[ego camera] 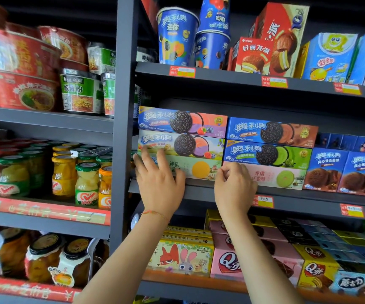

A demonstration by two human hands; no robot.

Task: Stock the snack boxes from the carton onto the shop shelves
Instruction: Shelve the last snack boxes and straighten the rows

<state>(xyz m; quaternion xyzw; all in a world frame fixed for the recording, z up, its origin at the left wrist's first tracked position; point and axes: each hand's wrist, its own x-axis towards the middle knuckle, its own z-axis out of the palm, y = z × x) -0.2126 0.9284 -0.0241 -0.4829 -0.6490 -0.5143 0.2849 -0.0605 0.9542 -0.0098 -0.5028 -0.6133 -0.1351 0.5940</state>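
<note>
Six long cookie boxes lie flat on the middle shelf in two stacks of three, fronts outward. The bottom left box is pale with an orange disc; the bottom right box is pink with a green disc.

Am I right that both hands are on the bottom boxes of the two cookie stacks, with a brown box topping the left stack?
Not quite: the head view shows the brown box topping the right stack. The left hand and right hand are indeed on the bottom boxes, the cream box and the pink box.
</note>
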